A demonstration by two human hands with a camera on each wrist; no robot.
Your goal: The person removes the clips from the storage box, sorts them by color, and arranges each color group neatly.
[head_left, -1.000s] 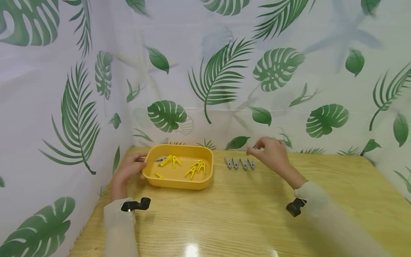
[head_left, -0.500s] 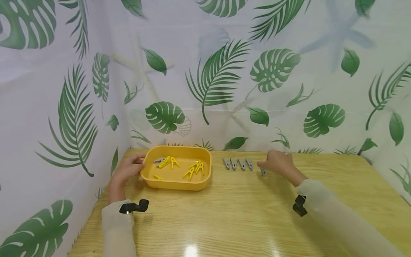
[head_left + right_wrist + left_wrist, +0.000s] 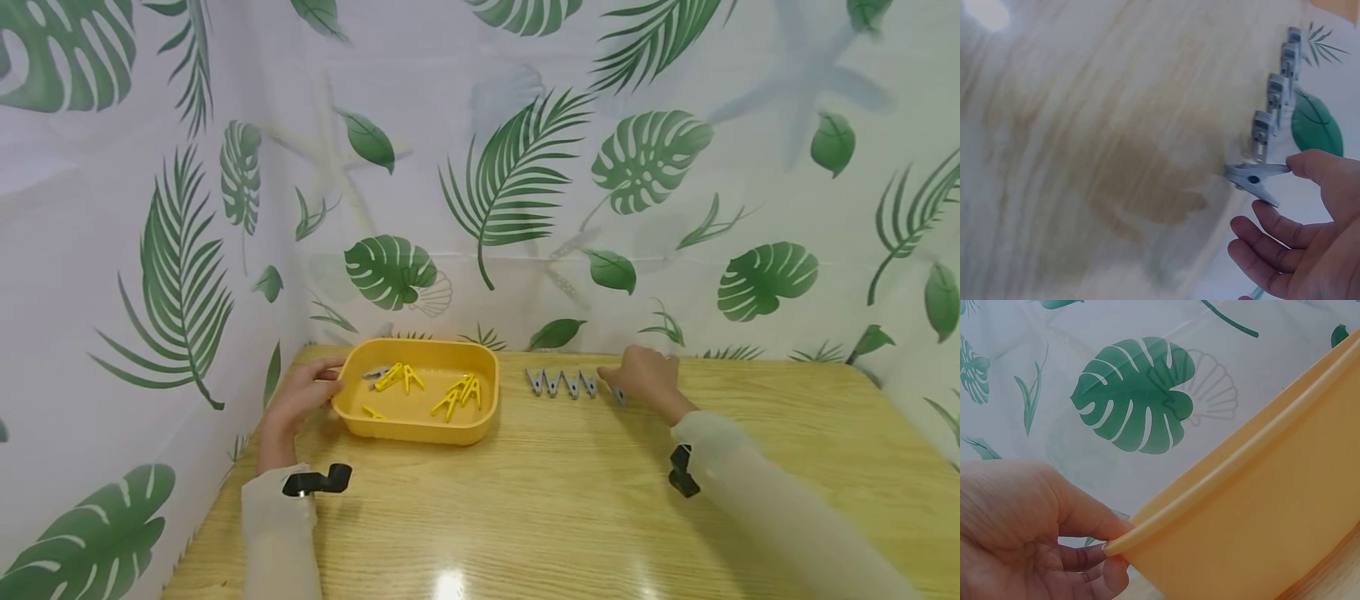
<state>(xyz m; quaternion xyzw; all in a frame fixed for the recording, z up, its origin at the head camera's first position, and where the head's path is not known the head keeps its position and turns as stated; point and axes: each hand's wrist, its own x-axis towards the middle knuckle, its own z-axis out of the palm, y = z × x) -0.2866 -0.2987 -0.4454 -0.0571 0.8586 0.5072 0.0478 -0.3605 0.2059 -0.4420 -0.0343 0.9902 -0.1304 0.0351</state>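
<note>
Right hand (image 3: 647, 375) pinches grey clip (image 3: 1244, 175) by handle tips (image 3: 1280, 169), index contact unclear; likely light, stiff-sprung, best held there. Left hand (image 3: 296, 402) pinches yellow tray (image 3: 412, 429).

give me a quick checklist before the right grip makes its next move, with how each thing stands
1. Left grip on tray rim: ok, pinching it.
2. Right grip at held clip: ok, handles between thumb and forefinger.
3. Held clip's full weight on table: cannot tell.
4. Four-clip row in line: ok.
5. Tray without gray clips: not ok, at least one gray clip lies beside yellow clips.
</note>
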